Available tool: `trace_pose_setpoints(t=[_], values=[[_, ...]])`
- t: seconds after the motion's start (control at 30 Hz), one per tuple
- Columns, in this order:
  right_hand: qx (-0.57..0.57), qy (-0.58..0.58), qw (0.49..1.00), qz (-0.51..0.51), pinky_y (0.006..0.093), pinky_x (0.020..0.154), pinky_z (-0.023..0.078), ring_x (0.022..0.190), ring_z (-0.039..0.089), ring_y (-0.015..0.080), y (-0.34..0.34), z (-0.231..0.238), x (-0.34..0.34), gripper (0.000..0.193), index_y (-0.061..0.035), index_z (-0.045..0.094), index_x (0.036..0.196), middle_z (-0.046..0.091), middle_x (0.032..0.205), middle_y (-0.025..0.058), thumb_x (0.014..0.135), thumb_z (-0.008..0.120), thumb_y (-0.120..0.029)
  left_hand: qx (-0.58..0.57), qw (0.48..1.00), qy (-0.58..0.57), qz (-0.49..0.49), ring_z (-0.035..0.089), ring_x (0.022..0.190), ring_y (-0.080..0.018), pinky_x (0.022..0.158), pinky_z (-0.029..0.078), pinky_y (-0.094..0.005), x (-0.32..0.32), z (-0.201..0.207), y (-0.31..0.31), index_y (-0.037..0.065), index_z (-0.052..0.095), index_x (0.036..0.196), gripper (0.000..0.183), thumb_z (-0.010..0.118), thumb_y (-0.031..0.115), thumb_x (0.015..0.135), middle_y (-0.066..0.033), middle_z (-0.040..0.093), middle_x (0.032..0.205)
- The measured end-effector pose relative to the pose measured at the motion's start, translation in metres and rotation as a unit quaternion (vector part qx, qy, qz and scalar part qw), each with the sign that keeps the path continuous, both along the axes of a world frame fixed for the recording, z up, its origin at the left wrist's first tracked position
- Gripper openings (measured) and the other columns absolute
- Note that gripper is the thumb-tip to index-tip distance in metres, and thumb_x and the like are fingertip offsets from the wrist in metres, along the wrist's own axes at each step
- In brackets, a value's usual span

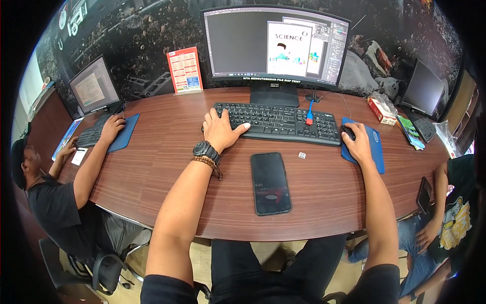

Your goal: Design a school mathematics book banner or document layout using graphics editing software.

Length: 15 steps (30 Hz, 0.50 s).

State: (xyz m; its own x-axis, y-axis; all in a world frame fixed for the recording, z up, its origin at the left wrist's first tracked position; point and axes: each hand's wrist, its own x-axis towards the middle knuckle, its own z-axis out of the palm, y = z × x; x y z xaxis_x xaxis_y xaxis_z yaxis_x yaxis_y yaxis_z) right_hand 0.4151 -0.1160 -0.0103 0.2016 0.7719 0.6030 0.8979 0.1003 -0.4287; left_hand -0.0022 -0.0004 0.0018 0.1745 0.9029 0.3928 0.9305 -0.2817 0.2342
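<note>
My left hand (219, 130) rests on the left end of a black keyboard (283, 121), its fingers spread over the keys and the thumb stretched to the right. A black watch and a beaded bracelet circle that wrist. At the right, my right hand (358, 142) is curved over a dark computer mouse (348, 133), mostly hidden under the fingers, on a blue mouse pad (376, 147). Behind the keyboard stands a wide curved monitor (233, 45) with an illustrated page open in a design window. A black phone (271, 183) lies face up between my forearms.
A small red card reader on a blue cable (310, 120) lies across the keyboard. Near it is a small white square piece (302, 155). A desk calendar (185, 71) and a tissue box (382, 110) stand farther back. One person (55, 202) types at left; another (455, 213) sits at right.
</note>
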Motion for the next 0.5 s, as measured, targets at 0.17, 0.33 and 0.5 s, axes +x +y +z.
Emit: trace_pose_setpoints(t=[0.17,0.33,0.5], values=[[0.004,0.003,1.0,0.001,0.0417,0.096,0.048,0.112,0.059,0.0371,0.0003,-0.0017,-0.0003,0.034,-0.0036,0.067,0.116,0.06,0.118,0.0171,0.085,0.068,-0.019,-0.016,0.999,0.012,0.034,0.042,0.128,-0.0404,0.106,0.036,-0.0481,0.0025,0.0034,0.0021,0.002,0.057,0.136,0.089,0.05,0.076,0.087,-0.0298,0.044,0.14],[0.007,0.005,1.0,0.002,0.0415,0.096,0.048,0.111,0.06,0.0366,0.0003,-0.001,-0.0005,0.034,-0.0035,0.067,0.116,0.06,0.118,0.0167,0.085,0.068,-0.018,-0.008,0.999,0.019,0.046,0.043,0.125,-0.0395,0.105,0.037,-0.0476,0.0028,0.0008,0.0048,0.005,0.06,0.135,0.085,0.045,0.076,0.089,-0.0283,0.046,0.138],[0.0,0.004,1.0,-0.006,0.0416,0.096,0.048,0.111,0.059,0.037,-0.0004,-0.0008,-0.0014,0.034,-0.0037,0.067,0.116,0.06,0.118,0.0172,0.086,0.067,-0.02,-0.001,0.999,0.013,0.04,0.044,0.125,-0.0398,0.105,0.037,-0.0485,0.0029,-0.0005,0.0046,0.006,0.06,0.135,0.082,0.045,0.074,0.091,-0.0284,0.047,0.137]])
